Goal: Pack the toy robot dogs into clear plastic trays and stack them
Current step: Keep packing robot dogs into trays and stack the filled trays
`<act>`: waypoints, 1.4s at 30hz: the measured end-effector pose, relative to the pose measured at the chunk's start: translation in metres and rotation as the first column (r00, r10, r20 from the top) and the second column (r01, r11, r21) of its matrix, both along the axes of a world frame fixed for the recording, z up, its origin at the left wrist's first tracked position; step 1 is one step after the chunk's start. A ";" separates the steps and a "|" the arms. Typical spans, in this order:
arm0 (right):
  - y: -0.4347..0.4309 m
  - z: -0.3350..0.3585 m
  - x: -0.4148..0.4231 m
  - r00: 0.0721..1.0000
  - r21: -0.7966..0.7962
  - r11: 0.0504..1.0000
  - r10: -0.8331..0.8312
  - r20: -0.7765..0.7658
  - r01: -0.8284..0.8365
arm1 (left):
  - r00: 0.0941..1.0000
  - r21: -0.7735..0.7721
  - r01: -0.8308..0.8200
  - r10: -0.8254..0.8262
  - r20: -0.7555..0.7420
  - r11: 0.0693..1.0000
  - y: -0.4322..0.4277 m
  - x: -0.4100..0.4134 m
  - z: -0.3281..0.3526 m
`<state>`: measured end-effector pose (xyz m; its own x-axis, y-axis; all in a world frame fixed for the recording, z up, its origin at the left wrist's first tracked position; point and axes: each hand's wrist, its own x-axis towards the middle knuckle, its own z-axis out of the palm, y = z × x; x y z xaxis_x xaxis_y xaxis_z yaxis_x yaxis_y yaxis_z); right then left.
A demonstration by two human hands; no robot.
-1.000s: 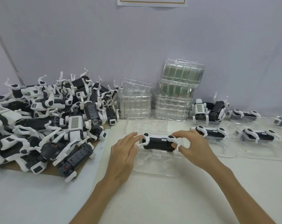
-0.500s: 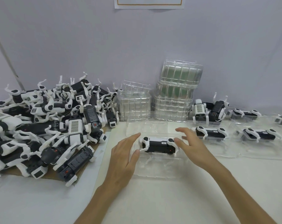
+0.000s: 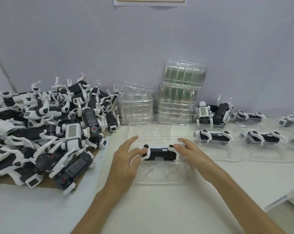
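Observation:
A black and white toy robot dog (image 3: 159, 152) lies on its side in a clear plastic tray (image 3: 159, 177) at the middle of the table. My left hand (image 3: 126, 160) is at the dog's left end, its index fingertip and thumb touching the white front leg, the other fingers spread. At the dog's right end is my right hand (image 3: 190, 153); its fingertips rest on the white hind leg and on the tray. Neither hand has its fingers curled round the dog.
A big pile of loose robot dogs (image 3: 41, 132) covers a cardboard sheet at left. Stacks of empty clear trays (image 3: 181, 92) stand by the back wall. Packed trays (image 3: 213, 137) and two loose dogs (image 3: 212, 114) lie at right.
A second ago both hands held the dog's ends over the tray. They then let go and opened beside it; now the fingertips touch its ends again.

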<state>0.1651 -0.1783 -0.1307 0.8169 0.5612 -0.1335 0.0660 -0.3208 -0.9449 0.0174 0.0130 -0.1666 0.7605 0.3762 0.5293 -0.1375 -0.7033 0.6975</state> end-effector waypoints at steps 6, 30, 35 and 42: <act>0.002 -0.004 0.001 0.999 0.044 0.999 -0.021 0.038 0.019 | 0.992 -0.297 0.110 -0.126 -0.033 0.949 -0.003 -0.001 -0.001; 0.019 0.056 -0.050 0.497 -0.594 0.786 0.588 0.638 -0.169 | 0.946 -0.516 -0.115 0.251 0.203 0.849 0.006 -0.001 0.001; -0.005 0.093 -0.029 0.450 -0.466 0.884 0.429 0.783 -0.032 | 0.939 -0.565 -0.176 0.310 0.149 0.806 0.009 0.001 0.002; -0.043 0.122 0.049 0.585 -0.492 0.832 0.272 0.764 0.257 | 0.967 -0.396 -0.149 0.217 0.131 0.906 -0.001 0.001 0.001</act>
